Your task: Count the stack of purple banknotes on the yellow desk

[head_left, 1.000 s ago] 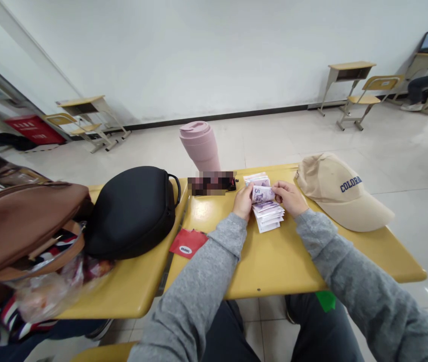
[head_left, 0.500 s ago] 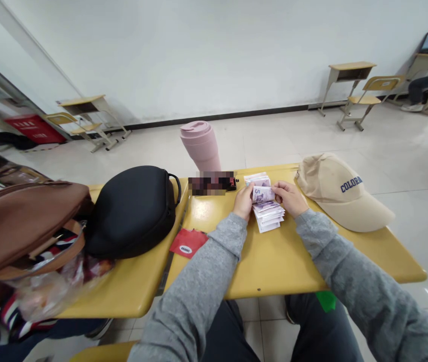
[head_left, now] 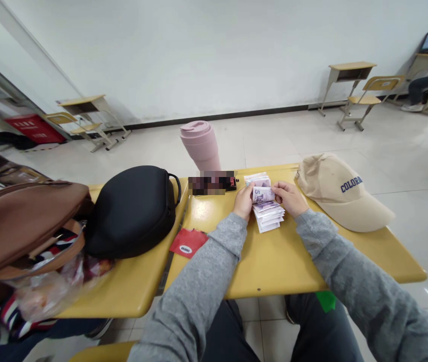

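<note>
A fanned stack of purple banknotes (head_left: 268, 214) lies on the yellow desk (head_left: 274, 261) in front of me. My left hand (head_left: 243, 201) pinches the left end of the top banknote (head_left: 262, 194), thumb on its face. My right hand (head_left: 290, 197) grips the same note at its right end, fingers curled. A second small pile of notes (head_left: 256, 179) lies just beyond my hands.
A pink lidded tumbler (head_left: 201, 146) stands at the desk's far edge, with a beige cap (head_left: 340, 191) to the right. A black case (head_left: 133, 211), a red packet (head_left: 188, 243) and a brown bag (head_left: 21, 226) lie left. Other desks and chairs stand along the wall.
</note>
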A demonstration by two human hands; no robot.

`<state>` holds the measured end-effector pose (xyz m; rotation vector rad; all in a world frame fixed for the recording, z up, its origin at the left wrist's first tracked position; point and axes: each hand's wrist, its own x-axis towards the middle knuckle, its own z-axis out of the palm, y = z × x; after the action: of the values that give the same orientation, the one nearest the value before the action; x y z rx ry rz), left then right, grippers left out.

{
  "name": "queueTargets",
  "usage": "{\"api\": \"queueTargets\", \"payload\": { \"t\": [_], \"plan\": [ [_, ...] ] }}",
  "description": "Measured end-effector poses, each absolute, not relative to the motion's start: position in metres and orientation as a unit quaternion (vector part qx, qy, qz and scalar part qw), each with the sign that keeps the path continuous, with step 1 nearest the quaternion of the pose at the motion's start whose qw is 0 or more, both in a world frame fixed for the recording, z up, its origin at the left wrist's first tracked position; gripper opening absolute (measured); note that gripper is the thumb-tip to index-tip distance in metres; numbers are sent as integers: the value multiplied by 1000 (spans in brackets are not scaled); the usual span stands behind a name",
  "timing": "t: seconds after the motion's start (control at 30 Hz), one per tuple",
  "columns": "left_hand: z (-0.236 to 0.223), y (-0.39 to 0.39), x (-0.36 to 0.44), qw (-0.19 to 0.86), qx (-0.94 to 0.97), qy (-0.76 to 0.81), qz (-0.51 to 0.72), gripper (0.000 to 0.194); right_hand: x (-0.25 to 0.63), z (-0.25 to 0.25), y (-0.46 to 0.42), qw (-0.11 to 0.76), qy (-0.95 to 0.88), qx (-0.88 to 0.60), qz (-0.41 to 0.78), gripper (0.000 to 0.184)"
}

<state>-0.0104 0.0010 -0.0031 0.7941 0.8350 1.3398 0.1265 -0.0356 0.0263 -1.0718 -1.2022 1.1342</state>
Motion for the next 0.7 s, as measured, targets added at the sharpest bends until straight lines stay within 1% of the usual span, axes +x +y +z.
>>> {"api": "queueTargets", "payload": {
  "t": [0.23,0.47,0.7],
  "plan": [
    [-1,0,-11,635,345,367,585,36,127,27,-36,550,-514,-456,475,22],
    [8,-7,-9,646,347,359,577,36,127,25,-35,540,-528,-447,479,33],
    [8,-7,-9,662,337,354,569,30,132,20,-33,547,-523,-515,403,33]
  ]
}}
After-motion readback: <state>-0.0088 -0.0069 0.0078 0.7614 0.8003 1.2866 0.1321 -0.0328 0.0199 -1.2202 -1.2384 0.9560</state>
